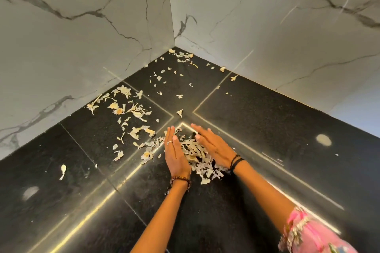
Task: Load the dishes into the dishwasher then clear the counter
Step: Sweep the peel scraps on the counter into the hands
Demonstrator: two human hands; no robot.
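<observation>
Two hands, left hand [174, 156] and right hand [213, 146], each grip open with straight fingers, cup our heap of garlic peels [195, 155] on the black worktop [267, 119]; scattered peels [131, 109] reach the marble corner [171, 26].

Black counter [257, 129] meets two marble walls [82, 37] at the corner, upper centre of frame — no passage beyond them. Dry peel scraps [131, 109] litter the left and centre toward the corner. Left hand [174, 156] and right hand [213, 146] flank a gathered peel heap [195, 154]. Bare counter at lower left and right — open to reach.
</observation>
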